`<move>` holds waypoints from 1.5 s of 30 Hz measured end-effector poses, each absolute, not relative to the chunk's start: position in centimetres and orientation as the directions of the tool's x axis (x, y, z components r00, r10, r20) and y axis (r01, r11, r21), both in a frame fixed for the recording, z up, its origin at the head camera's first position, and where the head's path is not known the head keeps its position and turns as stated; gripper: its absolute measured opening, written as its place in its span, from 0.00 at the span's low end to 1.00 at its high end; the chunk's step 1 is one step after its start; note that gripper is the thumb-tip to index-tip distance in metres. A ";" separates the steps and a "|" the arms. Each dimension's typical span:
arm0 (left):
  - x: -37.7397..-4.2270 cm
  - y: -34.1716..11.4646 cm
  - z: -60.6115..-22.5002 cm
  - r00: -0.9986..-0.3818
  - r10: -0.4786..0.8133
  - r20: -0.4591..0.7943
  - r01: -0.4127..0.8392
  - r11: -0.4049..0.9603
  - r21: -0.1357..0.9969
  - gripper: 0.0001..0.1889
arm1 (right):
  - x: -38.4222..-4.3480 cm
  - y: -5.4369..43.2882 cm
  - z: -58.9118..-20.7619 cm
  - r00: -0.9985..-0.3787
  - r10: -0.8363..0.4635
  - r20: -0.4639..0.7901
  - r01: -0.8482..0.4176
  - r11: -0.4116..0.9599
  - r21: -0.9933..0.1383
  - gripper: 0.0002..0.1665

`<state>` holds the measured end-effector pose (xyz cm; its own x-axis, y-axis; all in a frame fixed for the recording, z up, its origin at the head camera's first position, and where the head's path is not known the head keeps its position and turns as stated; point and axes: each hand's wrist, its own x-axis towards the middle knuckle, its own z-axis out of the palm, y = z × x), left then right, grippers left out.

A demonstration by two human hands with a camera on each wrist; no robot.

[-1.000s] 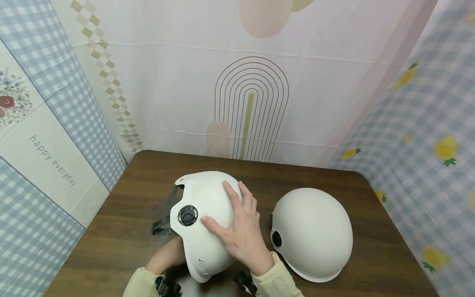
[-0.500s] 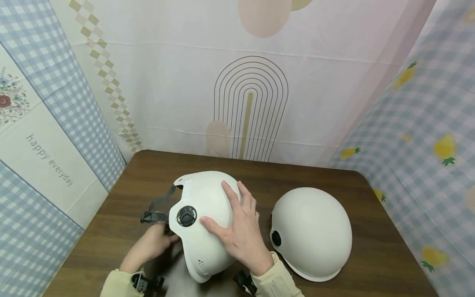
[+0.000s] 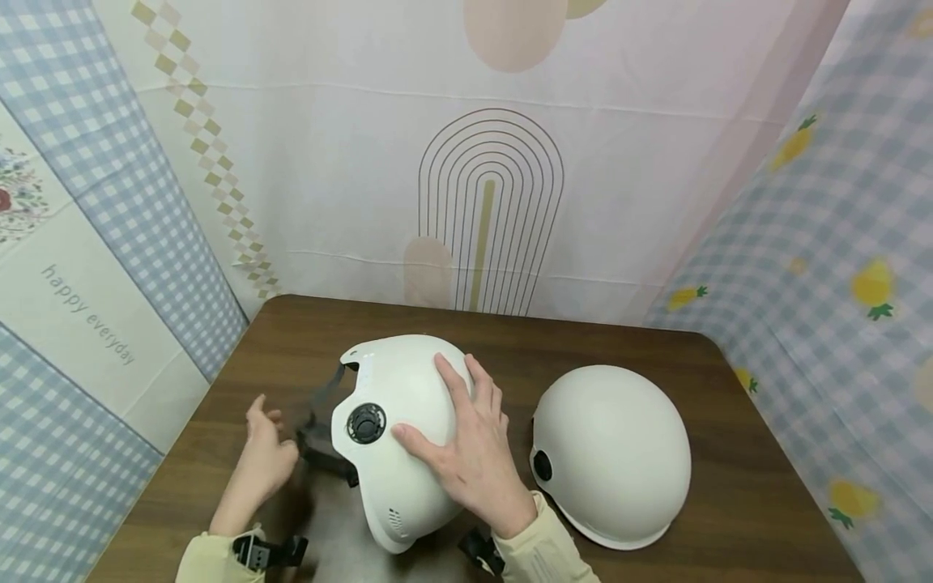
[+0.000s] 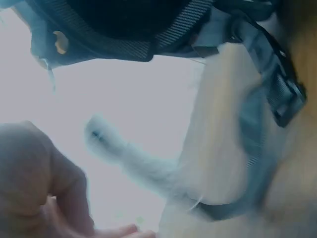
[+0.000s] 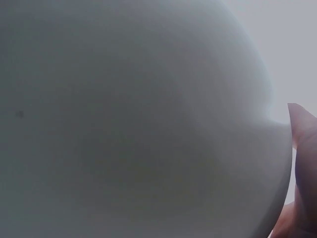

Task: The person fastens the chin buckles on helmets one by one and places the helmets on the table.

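Blue-checked cloth [image 3: 175, 235] printed with "happy everyday" runs down the far left, beyond the edge of a brown wooden table [image 3: 189, 502]. At the table's left, a person's left hand [image 3: 266, 457] lifts with its grip released, forefinger extended toward the back. Just beside it, dark straps [image 3: 324, 457] trail from a vented helmet [image 3: 415, 470], blurred in the left wrist view, where dark padding [image 4: 124, 29] lines the opening.

The white vented helmet lies on its side left of the table's centre, its opening facing left, its crown pointing right and a round black fitting [image 3: 367, 423] turned upward. Its long axis runs from back to front, leaning slightly, with vent slots [image 3: 396, 521] at the end nearest the person. The right hand [image 3: 477, 457] clasps the crown from the right, thumb and fingers spread over the shell.

To the right sits a second helmet [image 3: 615, 453], dome up, apart from the first, with a black oval fitting [image 3: 543, 468] on its left side. Cloth with yellow fruit [image 3: 875, 287] hangs at far right.
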<state>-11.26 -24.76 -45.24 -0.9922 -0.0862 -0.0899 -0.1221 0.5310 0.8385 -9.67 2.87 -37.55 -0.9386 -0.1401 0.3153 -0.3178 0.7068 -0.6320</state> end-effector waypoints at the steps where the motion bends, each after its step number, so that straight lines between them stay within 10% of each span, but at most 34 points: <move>1: -11.2 -24.7 -45.1 -0.992 -0.108 -0.067 -0.112 0.501 0.858 0.43 | -9.7 2.9 -37.5 -0.939 -0.140 0.314 -0.317 0.708 -0.631 0.51; 9: -10.9 -22.2 -43.0 -0.934 -0.180 0.310 0.230 0.362 0.904 0.23 | -9.7 2.8 -37.5 -0.940 -0.135 0.313 -0.313 0.704 -0.637 0.51; 17: -11.3 -19.8 -40.0 -0.840 0.025 0.541 0.517 0.335 0.788 0.27 | -9.6 2.6 -37.6 -0.938 -0.139 0.317 -0.318 0.706 -0.633 0.52; 45: -11.1 -17.3 -36.9 -0.873 0.267 0.409 0.481 0.618 0.622 0.29 | -9.5 2.5 -37.9 -0.910 -0.209 0.357 -0.384 0.748 -0.541 0.54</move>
